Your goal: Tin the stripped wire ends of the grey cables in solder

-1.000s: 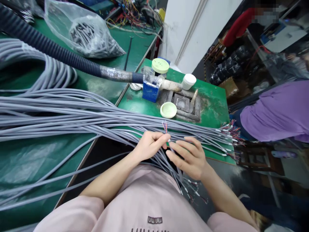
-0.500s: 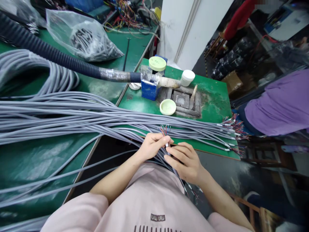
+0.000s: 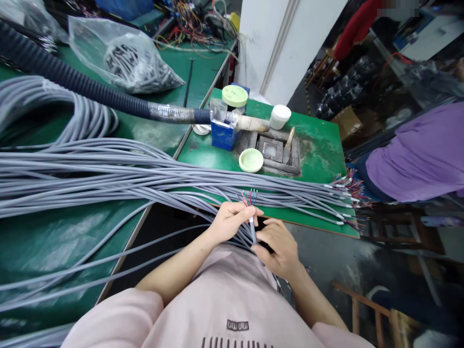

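Observation:
My left hand (image 3: 232, 221) pinches the end of a grey multi-core cable (image 3: 253, 232) between thumb and fingers. Thin coloured wires (image 3: 249, 197) fan out above those fingertips, and a white band shows just below them. Lower on the same cable, my right hand (image 3: 278, 247) is closed with its thumb and fingertips around the grey jacket. More grey cables pass behind and below my hands, partly hidden. Beyond them, a thick bundle of grey cables (image 3: 203, 176) lies across the green table, its stripped ends (image 3: 350, 191) fanning out at the right edge.
A black corrugated hose (image 3: 119, 98) rests on a blue box (image 3: 222, 135). Near it are a square solder-pot-like fixture (image 3: 272, 149), a pale green lid (image 3: 251, 160) and a white tub (image 3: 280, 117). A person in a purple top (image 3: 416, 150) is at the right.
My right hand has shifted down along the cable, and its spread fingers have closed in around the jacket. The cable end is more upright; my left hand has barely moved.

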Available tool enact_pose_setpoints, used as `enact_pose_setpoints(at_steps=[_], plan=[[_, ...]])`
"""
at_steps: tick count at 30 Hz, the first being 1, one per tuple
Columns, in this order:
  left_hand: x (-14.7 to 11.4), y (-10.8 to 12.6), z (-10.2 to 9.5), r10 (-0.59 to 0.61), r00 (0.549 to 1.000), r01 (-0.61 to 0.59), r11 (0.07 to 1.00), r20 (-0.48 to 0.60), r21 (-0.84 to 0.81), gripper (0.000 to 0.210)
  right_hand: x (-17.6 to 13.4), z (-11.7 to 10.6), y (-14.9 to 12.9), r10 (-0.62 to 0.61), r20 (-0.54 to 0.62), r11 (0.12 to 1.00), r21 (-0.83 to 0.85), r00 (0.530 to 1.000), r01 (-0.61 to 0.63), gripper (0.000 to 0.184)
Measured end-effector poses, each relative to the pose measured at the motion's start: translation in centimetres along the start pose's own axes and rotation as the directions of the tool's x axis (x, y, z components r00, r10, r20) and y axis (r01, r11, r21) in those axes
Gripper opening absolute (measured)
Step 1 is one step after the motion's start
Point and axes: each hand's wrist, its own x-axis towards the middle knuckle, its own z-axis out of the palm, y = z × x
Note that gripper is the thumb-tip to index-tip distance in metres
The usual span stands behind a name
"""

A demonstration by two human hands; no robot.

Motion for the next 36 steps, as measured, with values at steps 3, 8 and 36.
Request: enact_pose_setpoints(at_steps=[3, 8, 36], plan=[[-0.1, 0.0, 0.0, -0.013, 1.0, 0.013, 1.0, -0.003, -0.019, 0.041, 0.0, 0.2, -0.1, 0.021, 0.012, 1.0, 0.016, 1.0, -0.021, 0.003], [0.0, 0.1, 0.1, -0.036, 0.999, 0.036, 0.996, 0.01, -0.078, 0.04, 0.1, 0.4, -0.2, 0.028, 0.007, 0.999, 0.039, 1.0, -0.028, 0.005], [0.4, -0.9, 1.0, 0.351, 0.862, -0.501, 0.702, 0.367, 0.506, 0.026, -8.0, -4.6, 1.3, 0.447, 0.346, 0.664, 0.489, 0.825, -0.565, 0.038]])
